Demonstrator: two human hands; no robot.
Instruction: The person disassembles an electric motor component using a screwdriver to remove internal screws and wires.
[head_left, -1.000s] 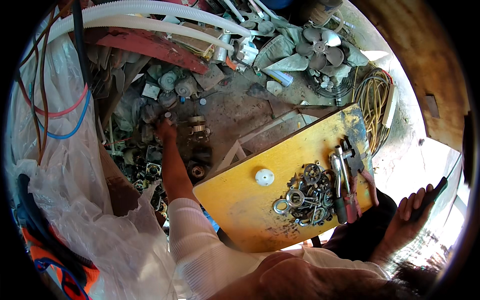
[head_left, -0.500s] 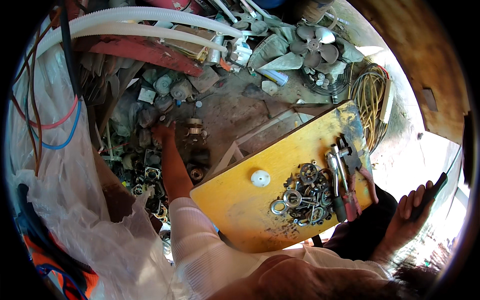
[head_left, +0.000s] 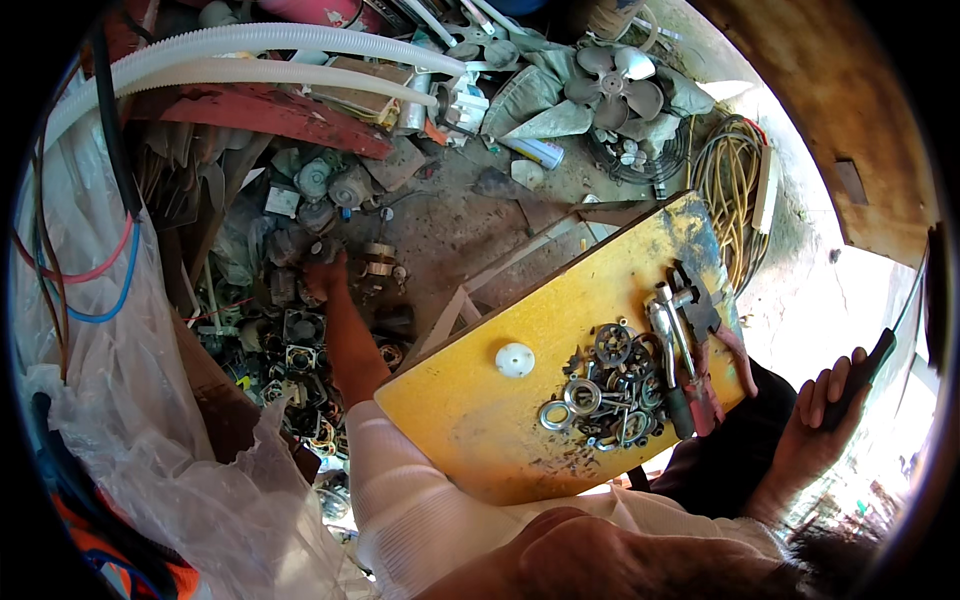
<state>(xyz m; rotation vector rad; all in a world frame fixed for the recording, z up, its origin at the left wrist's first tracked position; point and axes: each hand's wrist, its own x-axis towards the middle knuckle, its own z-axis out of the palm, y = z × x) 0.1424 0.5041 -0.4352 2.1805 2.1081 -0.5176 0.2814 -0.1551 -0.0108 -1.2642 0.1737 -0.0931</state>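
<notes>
Your left hand reaches into the heap of old motor parts at about ten o'clock from the yellow board. Its fingers rest on a dark part just beside a copper-wound coil; whether they have closed on anything I cannot tell. Your right hand, at four o'clock from the board, is clenched around a dark tool handle. On the board lie a pile of washers and bearings, pliers and a white disc. In my judgement the coil is heavy, stiff and grimy; grip its steel core, not the fragile windings.
</notes>
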